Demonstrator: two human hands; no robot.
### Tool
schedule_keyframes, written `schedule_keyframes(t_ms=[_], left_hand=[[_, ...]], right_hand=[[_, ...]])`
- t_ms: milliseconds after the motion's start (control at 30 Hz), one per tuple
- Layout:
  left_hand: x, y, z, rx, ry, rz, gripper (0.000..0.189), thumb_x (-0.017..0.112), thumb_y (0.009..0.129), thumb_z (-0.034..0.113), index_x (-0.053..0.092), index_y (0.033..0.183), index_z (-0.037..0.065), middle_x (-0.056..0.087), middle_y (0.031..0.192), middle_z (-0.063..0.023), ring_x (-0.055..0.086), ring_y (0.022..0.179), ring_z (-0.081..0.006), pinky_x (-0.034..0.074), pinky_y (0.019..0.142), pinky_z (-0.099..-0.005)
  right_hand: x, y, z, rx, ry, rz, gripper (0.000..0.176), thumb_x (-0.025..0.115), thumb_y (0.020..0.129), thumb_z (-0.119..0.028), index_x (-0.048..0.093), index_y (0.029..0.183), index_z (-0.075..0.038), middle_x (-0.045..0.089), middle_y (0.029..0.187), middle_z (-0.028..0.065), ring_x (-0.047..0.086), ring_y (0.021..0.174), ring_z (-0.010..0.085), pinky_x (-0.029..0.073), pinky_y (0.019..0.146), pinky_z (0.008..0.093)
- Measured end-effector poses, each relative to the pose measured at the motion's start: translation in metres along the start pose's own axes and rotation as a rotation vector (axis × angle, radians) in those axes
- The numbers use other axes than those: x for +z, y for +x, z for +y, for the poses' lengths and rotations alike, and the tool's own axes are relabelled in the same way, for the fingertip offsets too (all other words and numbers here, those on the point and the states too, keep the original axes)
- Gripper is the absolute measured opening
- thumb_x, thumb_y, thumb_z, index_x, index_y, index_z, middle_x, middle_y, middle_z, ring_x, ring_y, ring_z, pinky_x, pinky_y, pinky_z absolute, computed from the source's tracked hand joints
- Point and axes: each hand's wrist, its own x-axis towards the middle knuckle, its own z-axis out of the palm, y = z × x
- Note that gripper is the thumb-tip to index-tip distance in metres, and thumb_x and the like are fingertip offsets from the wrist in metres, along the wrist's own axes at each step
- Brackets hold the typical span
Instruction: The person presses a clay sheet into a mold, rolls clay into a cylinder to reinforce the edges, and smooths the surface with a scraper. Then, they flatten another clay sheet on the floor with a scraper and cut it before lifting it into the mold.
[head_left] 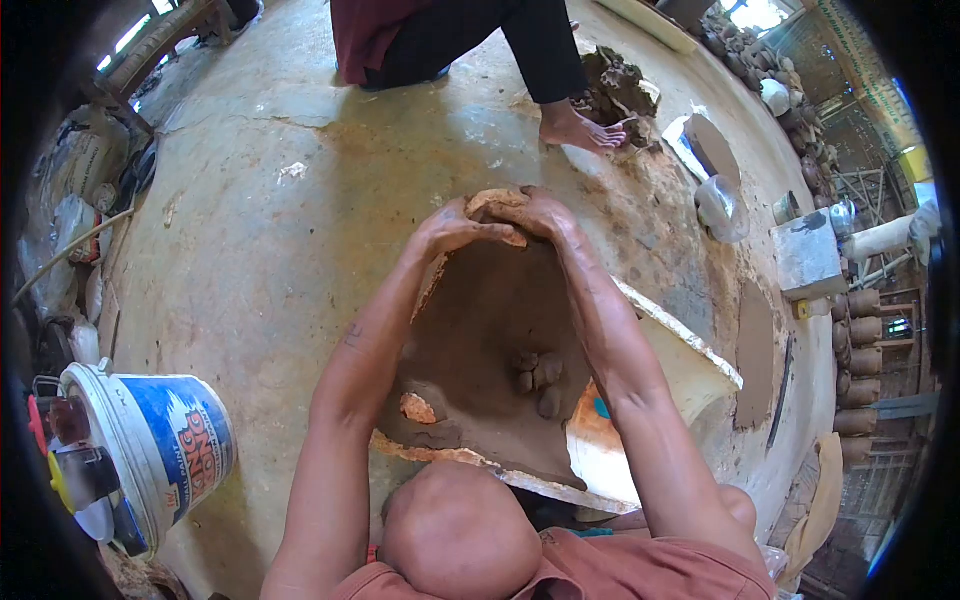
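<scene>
My left hand (455, 228) and my right hand (541, 213) meet at the far rim of a large mould lined with brown clay (490, 310). Both hands are curled around a light, rough-edged piece (496, 203) at that rim; clay coats the fingers. Inside the mould, several small clay lumps (538, 372) lie right of the middle, and an orange-white chunk (418, 408) sits at the near left. The mould's white outer part (680, 350) shows past my right forearm.
A paint bucket (175, 440) with cups on it stands at the left. Another person's bare foot (580, 130) rests beside a dark clay heap (620, 88). A plastic bag (722, 208), a grey block (808, 250) and stacked pots (857, 360) are at the right.
</scene>
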Motion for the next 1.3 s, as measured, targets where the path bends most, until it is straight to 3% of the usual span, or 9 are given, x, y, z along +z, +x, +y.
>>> schedule_keyframes(t_ms=[233, 367, 567, 633, 800, 900, 1067, 1167, 1300], left_hand=[[-0.006, 0.005, 0.001, -0.475, -0.285, 0.052, 0.068, 0.073, 0.095, 0.054, 0.063, 0.146, 0.010, 0.066, 0.141, -0.0133, 0.062, 0.128, -0.0284, 0.052, 0.099, -0.0467], [0.006, 0.032, -0.041, -0.398, -0.280, 0.119, 0.069, 0.074, 0.094, 0.052, 0.063, 0.143, 0.005, 0.067, 0.140, -0.0150, 0.064, 0.125, -0.0262, 0.054, 0.097, -0.0434], [0.007, 0.037, -0.046, -0.291, -0.290, 0.078, 0.070, 0.075, 0.095, 0.047, 0.062, 0.140, -0.005, 0.068, 0.137, -0.0169, 0.066, 0.122, -0.0258, 0.054, 0.100, -0.0388], [0.014, 0.033, -0.047, -0.085, -0.134, 0.292, 0.078, 0.081, 0.089, 0.050, 0.062, 0.139, -0.006, 0.069, 0.136, -0.0180, 0.067, 0.123, -0.0282, 0.052, 0.105, -0.0392], [0.011, 0.032, -0.010, -0.146, 0.240, 0.190, 0.095, 0.092, 0.070, 0.054, 0.062, 0.141, -0.001, 0.069, 0.137, -0.0197, 0.064, 0.129, -0.0317, 0.049, 0.110, -0.0392], [0.020, 0.042, -0.018, -0.230, 0.401, 0.211, 0.100, 0.095, 0.060, 0.056, 0.064, 0.140, 0.004, 0.070, 0.134, -0.0214, 0.064, 0.129, -0.0356, 0.049, 0.110, -0.0423], [0.016, 0.047, -0.008, -0.249, 0.362, 0.216, 0.098, 0.095, 0.057, 0.058, 0.067, 0.137, 0.008, 0.071, 0.132, -0.0216, 0.065, 0.127, -0.0371, 0.052, 0.107, -0.0443], [0.022, 0.039, -0.018, -0.264, 0.382, 0.308, 0.095, 0.095, 0.058, 0.056, 0.068, 0.135, 0.006, 0.071, 0.132, -0.0215, 0.065, 0.127, -0.0372, 0.052, 0.106, -0.0444], [0.022, 0.048, -0.034, -0.296, 0.273, 0.125, 0.078, 0.093, 0.067, 0.046, 0.070, 0.127, 0.002, 0.073, 0.130, -0.0176, 0.068, 0.121, -0.0314, 0.053, 0.102, -0.0395]], right_hand=[[-0.014, -0.023, -0.008, 0.138, 0.094, 0.219, 0.117, 0.063, 0.079, -0.087, 0.050, 0.153, 0.002, 0.063, 0.144, 0.0248, 0.060, 0.136, 0.0322, 0.047, 0.112, 0.0418], [-0.005, -0.045, 0.000, 0.267, 0.284, 0.006, 0.115, 0.076, 0.076, -0.078, 0.051, 0.150, 0.007, 0.063, 0.143, 0.0280, 0.060, 0.135, 0.0360, 0.047, 0.112, 0.0424], [0.006, -0.024, 0.029, 0.149, 0.148, 0.330, 0.116, 0.075, 0.073, -0.082, 0.055, 0.149, 0.003, 0.061, 0.145, 0.0286, 0.058, 0.137, 0.0382, 0.046, 0.113, 0.0420], [-0.016, -0.022, 0.029, 0.182, 0.261, 0.275, 0.116, 0.074, 0.072, -0.082, 0.055, 0.148, 0.004, 0.061, 0.145, 0.0290, 0.059, 0.137, 0.0371, 0.046, 0.113, 0.0410], [-0.021, -0.027, 0.027, 0.264, 0.114, -0.071, 0.106, 0.067, 0.078, -0.085, 0.061, 0.146, -0.003, 0.063, 0.145, 0.0231, 0.060, 0.136, 0.0361, 0.046, 0.113, 0.0442], [0.011, -0.045, 0.036, 0.243, -0.023, 0.306, 0.112, 0.061, 0.080, -0.088, 0.057, 0.148, 0.000, 0.067, 0.139, 0.0227, 0.064, 0.130, 0.0353, 0.050, 0.108, 0.0402], [-0.019, -0.020, 0.043, 0.212, -0.210, 0.215, 0.114, 0.065, 0.080, -0.085, 0.050, 0.154, 0.001, 0.059, 0.148, 0.0260, 0.061, 0.135, 0.0358, 0.049, 0.110, 0.0420], [-0.031, -0.013, 0.043, 0.282, 0.191, 0.055, 0.116, 0.067, 0.080, -0.084, 0.048, 0.156, 0.000, 0.061, 0.147, 0.0238, 0.063, 0.131, 0.0312, 0.053, 0.104, 0.0440], [-0.011, -0.011, 0.080, 0.388, -0.037, -0.322, 0.104, 0.064, 0.083, -0.084, 0.064, 0.141, 0.002, 0.070, 0.132, 0.0235, 0.066, 0.125, 0.0325, 0.053, 0.100, 0.0461]])
